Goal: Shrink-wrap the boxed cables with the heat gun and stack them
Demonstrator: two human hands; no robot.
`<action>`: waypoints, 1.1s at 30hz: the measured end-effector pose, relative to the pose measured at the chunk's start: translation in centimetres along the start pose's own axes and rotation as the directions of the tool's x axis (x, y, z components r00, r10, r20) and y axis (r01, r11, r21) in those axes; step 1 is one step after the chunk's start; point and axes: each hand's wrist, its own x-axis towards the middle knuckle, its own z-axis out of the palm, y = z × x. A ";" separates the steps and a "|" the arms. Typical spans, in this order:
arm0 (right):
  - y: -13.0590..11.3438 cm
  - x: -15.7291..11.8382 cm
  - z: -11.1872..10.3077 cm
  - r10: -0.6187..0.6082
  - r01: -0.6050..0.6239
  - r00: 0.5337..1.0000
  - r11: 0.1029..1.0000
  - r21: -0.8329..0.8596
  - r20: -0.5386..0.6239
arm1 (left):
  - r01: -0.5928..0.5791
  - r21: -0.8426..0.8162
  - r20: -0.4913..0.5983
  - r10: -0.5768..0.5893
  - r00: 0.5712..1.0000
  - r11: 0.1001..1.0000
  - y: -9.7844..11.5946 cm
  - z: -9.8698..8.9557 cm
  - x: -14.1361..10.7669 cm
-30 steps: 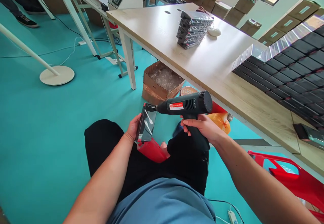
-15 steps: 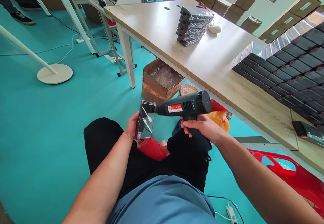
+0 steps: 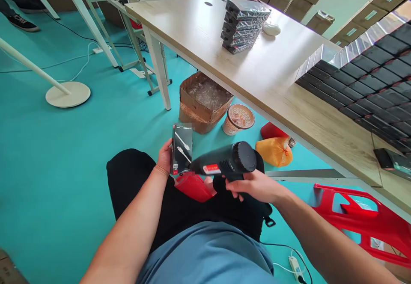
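Note:
My left hand grips a flat black box by its left edge; a white cable is pictured on its front, and a red strip runs down its side. In my right hand is a black heat gun with a red label, my fingers wrapped round its handle. Its nozzle points left at the lower right part of the box; whether they touch I cannot tell. Both are held above my lap, over a red stool seat between my knees.
A wooden table bears a stack of wrapped boxes, a white mouse and rows of black boxes. Beneath are a carton of clear film, a wastebasket and an orange bag. A red plastic stool is at right.
The heat gun has come down and slightly left, its nozzle shifting from the box's upper right to its lower right. The box has turned a little more upright, moving slightly left.

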 end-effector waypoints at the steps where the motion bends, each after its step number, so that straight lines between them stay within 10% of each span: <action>1: 0.3 -0.2 0.1 0.030 -0.032 0.997 0.999 0.016 0.072 | -0.018 -0.022 0.011 0.018 1.000 1.000 0.1 0.1 -0.1; 3: 1.0 -0.6 0.2 0.028 -0.039 0.992 0.995 0.089 0.121 | -0.073 -0.061 0.020 0.074 0.997 0.995 0.2 0.2 0.0; 8: 2.3 0.1 0.9 -0.085 0.155 0.969 0.941 0.302 -0.232 | -0.278 -0.197 -0.184 0.243 0.952 0.940 0.6 -1.2 1.5; 12: 2.4 1.2 2.3 -0.107 0.143 0.986 0.938 0.317 -0.128 | -0.377 -0.294 -0.324 0.279 0.904 0.878 1.0 -2.4 2.7; 33: 1.2 2.9 2.6 -0.214 0.257 0.962 0.917 0.306 -0.167 | -0.336 -0.377 -0.360 0.197 0.912 0.863 0.5 -1.9 2.1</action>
